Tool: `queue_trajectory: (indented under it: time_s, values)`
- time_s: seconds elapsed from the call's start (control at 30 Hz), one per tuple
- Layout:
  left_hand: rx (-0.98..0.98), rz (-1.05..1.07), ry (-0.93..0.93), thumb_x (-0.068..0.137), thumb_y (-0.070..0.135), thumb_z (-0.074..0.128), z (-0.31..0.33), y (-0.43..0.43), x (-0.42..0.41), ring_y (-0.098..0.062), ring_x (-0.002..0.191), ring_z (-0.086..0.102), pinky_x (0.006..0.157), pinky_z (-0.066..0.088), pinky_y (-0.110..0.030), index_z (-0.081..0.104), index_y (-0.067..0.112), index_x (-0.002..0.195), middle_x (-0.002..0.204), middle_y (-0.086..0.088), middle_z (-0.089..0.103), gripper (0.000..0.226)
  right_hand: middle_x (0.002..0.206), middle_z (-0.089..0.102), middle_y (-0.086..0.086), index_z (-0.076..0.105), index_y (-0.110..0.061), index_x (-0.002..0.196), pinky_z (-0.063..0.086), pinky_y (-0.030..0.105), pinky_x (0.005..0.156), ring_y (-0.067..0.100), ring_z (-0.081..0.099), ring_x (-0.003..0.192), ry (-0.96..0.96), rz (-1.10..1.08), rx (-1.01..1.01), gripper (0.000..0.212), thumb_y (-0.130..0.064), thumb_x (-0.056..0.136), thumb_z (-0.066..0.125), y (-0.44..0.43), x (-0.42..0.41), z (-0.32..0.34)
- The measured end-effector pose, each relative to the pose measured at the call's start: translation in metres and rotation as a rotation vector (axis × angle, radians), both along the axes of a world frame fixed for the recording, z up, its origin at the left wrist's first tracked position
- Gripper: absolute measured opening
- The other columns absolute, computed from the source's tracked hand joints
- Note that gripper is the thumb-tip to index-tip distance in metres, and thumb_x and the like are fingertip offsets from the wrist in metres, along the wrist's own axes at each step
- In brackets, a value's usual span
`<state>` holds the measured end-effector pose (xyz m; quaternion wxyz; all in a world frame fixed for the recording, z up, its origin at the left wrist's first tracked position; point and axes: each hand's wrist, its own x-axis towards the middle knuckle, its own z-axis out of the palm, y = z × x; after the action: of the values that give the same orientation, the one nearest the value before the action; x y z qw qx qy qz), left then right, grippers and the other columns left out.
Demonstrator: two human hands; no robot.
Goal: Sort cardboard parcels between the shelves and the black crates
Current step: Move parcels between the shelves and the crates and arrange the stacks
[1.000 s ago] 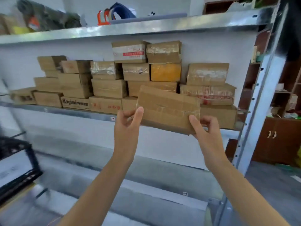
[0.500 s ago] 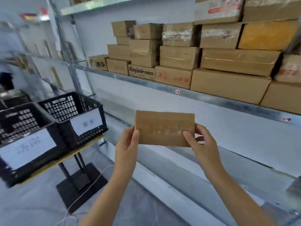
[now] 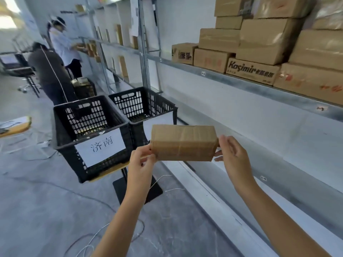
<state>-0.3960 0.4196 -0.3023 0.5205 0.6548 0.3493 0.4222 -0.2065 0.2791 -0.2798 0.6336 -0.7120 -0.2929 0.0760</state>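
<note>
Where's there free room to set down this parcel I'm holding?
The near labelled crate and the far crate behind it both look empty inside. The lower shelf beside your right hand looks bare. The upper shelf is crowded with stacked boxes.

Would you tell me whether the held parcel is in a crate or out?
Out: the left hand and right hand grip the parcel by its ends in mid-air, outside the black crates.

Your left hand (image 3: 141, 164) and right hand (image 3: 234, 157) are bare, and so are both forearms (image 3: 128, 210) as far as they show. The arms are slim, the fingers (image 3: 219, 158) long. The nails look short; blur hides finer detail.
</note>
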Motion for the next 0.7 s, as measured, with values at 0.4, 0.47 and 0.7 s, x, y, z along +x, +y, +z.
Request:
queue_trajectory:
  time_s: [0.4,0.47,0.7]
  values:
    - [-0.127,0.040,-0.175,0.106,0.024,0.042,-0.018,0.107,0.004,-0.010,0.082,0.066,0.074,0.054,-0.016,0.053,-0.004,0.090,0.085,-0.010,0.068,0.034,0.086,0.073,-0.007,0.052,-0.026,0.063,0.061,0.028,0.071,0.006,0.072,0.080,0.124,0.089,-0.045,0.040,-0.060,0.083,0.061,0.106,0.008,-0.016]
    - [-0.152,0.054,-0.156,0.106,0.025,0.042,-0.021,0.123,0.008,-0.011,0.083,0.069,0.071,0.054,-0.016,0.055,-0.005,0.091,0.086,-0.007,0.072,0.035,0.087,0.074,-0.014,0.053,-0.026,0.063,0.061,0.024,0.066,0.004,0.072,0.083,0.132,0.094,-0.024,0.035,-0.047,0.087,0.067,0.124,0.016,-0.020]
    - [-0.260,0.072,-0.147,0.102,0.041,0.048,-0.012,0.185,0.040,-0.003,0.084,0.070,0.066,0.055,-0.014,0.065,0.007,0.104,0.088,0.017,0.075,0.039,0.093,0.070,-0.027,0.055,-0.021,0.074,0.060,0.029,0.073,0.004,0.070,0.088,0.153,0.162,0.017,0.030,-0.047,0.076,0.070,0.209,0.061,-0.029]
